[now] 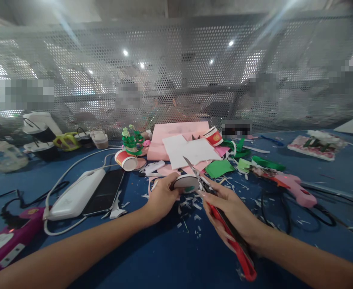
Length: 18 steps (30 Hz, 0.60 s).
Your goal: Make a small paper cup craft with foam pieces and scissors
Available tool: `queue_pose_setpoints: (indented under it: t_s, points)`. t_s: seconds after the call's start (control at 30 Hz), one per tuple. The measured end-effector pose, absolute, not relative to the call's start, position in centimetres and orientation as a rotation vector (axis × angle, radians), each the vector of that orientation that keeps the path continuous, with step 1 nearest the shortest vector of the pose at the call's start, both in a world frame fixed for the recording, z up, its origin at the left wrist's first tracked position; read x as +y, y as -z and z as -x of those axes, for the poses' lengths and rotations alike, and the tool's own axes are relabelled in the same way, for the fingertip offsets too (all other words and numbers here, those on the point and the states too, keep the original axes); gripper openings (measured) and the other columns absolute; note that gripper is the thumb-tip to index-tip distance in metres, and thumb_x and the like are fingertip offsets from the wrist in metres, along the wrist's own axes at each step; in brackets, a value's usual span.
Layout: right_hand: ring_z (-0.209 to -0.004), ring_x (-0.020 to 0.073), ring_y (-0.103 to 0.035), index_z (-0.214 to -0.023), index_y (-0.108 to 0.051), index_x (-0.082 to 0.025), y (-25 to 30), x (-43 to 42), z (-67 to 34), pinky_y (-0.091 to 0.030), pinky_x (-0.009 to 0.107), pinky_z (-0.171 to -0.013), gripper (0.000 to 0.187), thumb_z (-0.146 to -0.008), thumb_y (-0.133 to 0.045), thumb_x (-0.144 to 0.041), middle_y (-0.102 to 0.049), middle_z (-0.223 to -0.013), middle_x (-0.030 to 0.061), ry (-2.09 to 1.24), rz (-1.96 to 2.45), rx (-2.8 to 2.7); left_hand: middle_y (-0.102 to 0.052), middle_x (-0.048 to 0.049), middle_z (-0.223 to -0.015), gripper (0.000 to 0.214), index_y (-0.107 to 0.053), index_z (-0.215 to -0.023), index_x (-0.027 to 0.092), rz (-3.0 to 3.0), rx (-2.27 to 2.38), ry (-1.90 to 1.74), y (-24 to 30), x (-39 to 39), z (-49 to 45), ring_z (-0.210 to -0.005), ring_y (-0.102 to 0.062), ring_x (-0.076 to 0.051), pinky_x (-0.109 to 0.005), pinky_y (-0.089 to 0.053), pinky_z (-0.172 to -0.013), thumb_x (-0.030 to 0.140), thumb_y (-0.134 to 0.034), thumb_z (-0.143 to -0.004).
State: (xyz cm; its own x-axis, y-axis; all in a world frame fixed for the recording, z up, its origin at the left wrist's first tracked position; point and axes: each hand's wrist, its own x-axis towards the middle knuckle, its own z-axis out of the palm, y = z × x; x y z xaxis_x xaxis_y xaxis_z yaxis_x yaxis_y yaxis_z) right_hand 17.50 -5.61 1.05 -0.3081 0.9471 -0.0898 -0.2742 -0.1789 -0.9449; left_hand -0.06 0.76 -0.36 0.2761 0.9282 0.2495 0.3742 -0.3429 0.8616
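Between the fingers of my left hand [163,199] is a small round white piece with a dark rim, which looks like a cut paper cup [186,182]. My right hand [229,212] grips scissors [221,218] with red and black handles. The scissor blades point up and away, close against the right edge of the cup piece; whether they touch it I cannot tell. White paper scraps [191,206] are scattered on the blue table below both hands. A white paper sheet [191,151] lies just beyond them.
A pink glue gun [298,190] with a black cord lies right. Left are a phone [106,192], a white power bank [77,194] and a purple power strip [17,237]. Red paper cups [126,160], green paper [219,168] and pink sheets [157,144] lie ahead, before a perforated metal screen [176,80].
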Motion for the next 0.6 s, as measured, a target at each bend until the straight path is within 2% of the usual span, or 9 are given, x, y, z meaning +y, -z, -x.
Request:
queue_pose_setpoints:
  t_s: [0.1,0.2,0.3,0.37,0.43,0.6]
  points:
    - [-0.024,0.0061,-0.038,-0.140,-0.033,-0.024,-1.0,-5.7,-17.5,-0.035,0.015,-0.023,0.069,-0.079,-0.062,-0.036,-0.051,-0.047,-0.0096,-1.655,0.907,-1.103,-0.059,0.0024,-0.073,0.018,-0.056,-0.085,0.017,-1.680,1.174,-1.087,0.6,1.4,0.0,-0.064,-0.056,-0.012,-0.021,-0.047,-0.052,0.015,-0.058,-0.067]
    - [-0.023,0.0060,-0.037,-0.133,-0.040,-0.022,-1.1,-5.4,-17.8,-0.034,0.015,-0.021,0.062,-0.077,-0.064,-0.035,-0.051,-0.046,-0.0098,-1.612,0.873,-1.068,-0.062,-0.0003,-0.080,0.037,-0.052,-0.099,0.017,-1.518,1.167,-1.119,0.8,2.0,0.0,-0.063,-0.060,-0.013,-0.023,-0.050,-0.049,0.021,-0.065,-0.065]
    - [-0.020,0.0055,-0.032,-0.104,-0.056,-0.017,-1.3,-4.7,-18.3,-0.033,0.017,-0.019,0.033,-0.078,-0.062,-0.037,-0.049,-0.043,-0.0097,-1.588,0.873,-1.053,-0.064,-0.0019,-0.082,0.046,-0.050,-0.106,0.018,-1.480,1.129,-1.117,1.0,2.2,0.0,-0.064,-0.062,-0.014,-0.022,-0.051,-0.047,0.024,-0.068,-0.065]
    - [-0.020,0.0052,-0.032,-0.078,-0.055,-0.017,-1.2,-4.1,-18.7,-0.032,0.017,-0.019,0.023,-0.078,-0.061,-0.039,-0.047,-0.039,-0.0086,-1.562,0.889,-1.070,-0.066,-0.0033,-0.085,0.046,-0.051,-0.106,0.017,-1.501,1.094,-1.098,0.9,2.0,0.0,-0.069,-0.063,-0.015,-0.021,-0.052,-0.047,0.025,-0.069,-0.065]
    - [-0.020,0.0061,-0.034,-0.064,-0.050,-0.018,-1.1,-3.5,-19.0,-0.034,0.018,-0.020,0.030,-0.079,-0.060,-0.042,-0.045,-0.036,-0.0074,-1.530,0.906,-1.125,-0.066,-0.0041,-0.087,0.045,-0.053,-0.106,0.017,-1.507,1.077,-1.048,0.7,1.7,0.0,-0.071,-0.064,-0.016,-0.020,-0.051,-0.046,0.024,-0.069,-0.065]
    - [-0.023,0.0085,-0.041,-0.058,-0.046,-0.020,-1.2,-2.7,-19.6,-0.042,0.021,-0.025,0.039,-0.079,-0.061,-0.050,-0.046,-0.034,-0.0062,-1.362,1.034,-1.238,-0.068,-0.0032,-0.092,0.055,-0.051,-0.117,0.019,-1.522,0.964,-0.954,0.1,1.1,-0.1,-0.074,-0.064,-0.014,-0.017,-0.049,-0.048,0.018,-0.069,-0.066]
